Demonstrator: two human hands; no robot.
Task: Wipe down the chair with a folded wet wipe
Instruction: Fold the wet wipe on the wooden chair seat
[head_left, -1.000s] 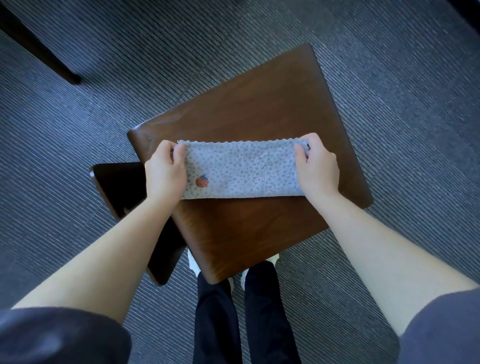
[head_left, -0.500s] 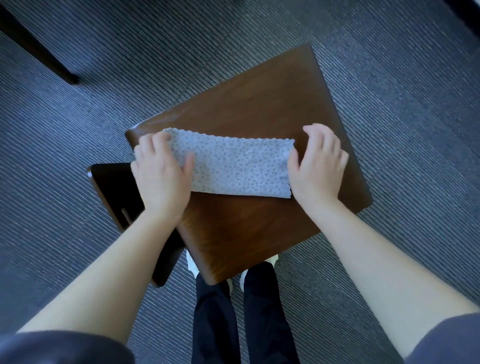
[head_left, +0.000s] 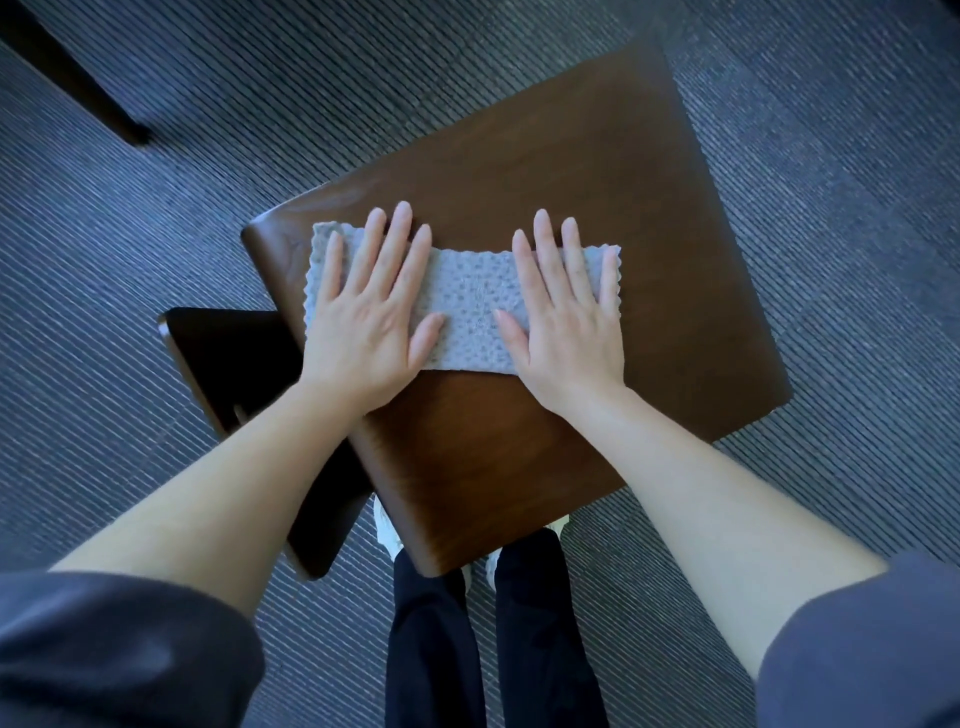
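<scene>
Head view: the left hand (head_left: 363, 322) and the right hand (head_left: 566, 332) lay flat and spread on the wet wipe (head_left: 470, 306) on the chair (head_left: 597, 182), hiding much of it.

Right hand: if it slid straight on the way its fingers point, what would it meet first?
The way looks free: the right hand lies flat on the wipe, and beyond its fingertips is only bare chair seat, then the seat's far edge.

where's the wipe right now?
Head view: the wet wipe lies flat on the chair seat near its left edge, left hand pressing its left end, right hand its right end.
</scene>
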